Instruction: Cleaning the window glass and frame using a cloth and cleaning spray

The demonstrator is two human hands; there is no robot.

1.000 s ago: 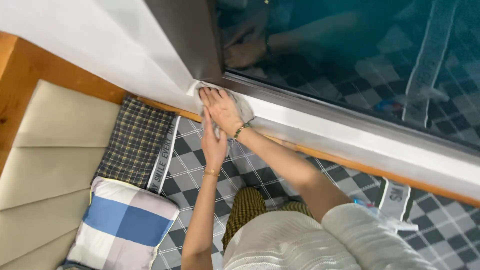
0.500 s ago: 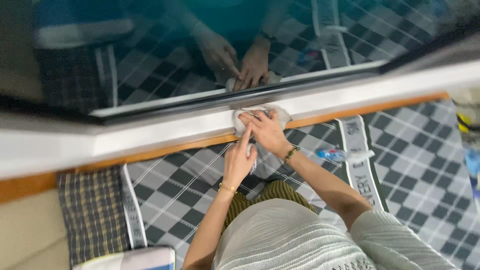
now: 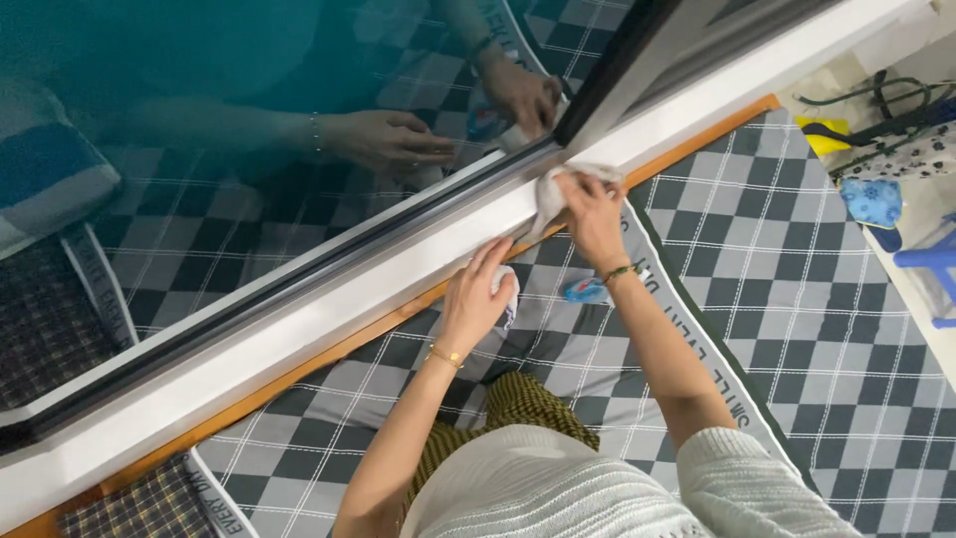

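Note:
My right hand (image 3: pixel 590 207) presses a crumpled white cloth (image 3: pixel 549 191) onto the white window sill (image 3: pixel 329 299), right where the dark window frame post (image 3: pixel 607 75) meets it. My left hand (image 3: pixel 474 299) rests lower on the sill's edge by the wooden strip (image 3: pixel 299 374). Something small and white (image 3: pixel 506 283) shows under its fingers, and I cannot tell if it is gripped. Both wrists wear thin bracelets. The window glass (image 3: pixel 249 149) mirrors both hands.
I kneel on grey-and-black checkered bedding (image 3: pixel 797 279). A small blue-and-clear plastic item (image 3: pixel 586 290) lies on it under my right wrist. At the right edge are a blue floral pouch (image 3: pixel 872 199), dark straps, a yellow item and a blue stool leg (image 3: pixel 931 261). Plaid fabric (image 3: pixel 139 508) lies bottom left.
My right hand has slid the cloth along the sill to the dark frame post. My left hand followed along the sill's edge. My view has swung, so the sill now runs diagonally.

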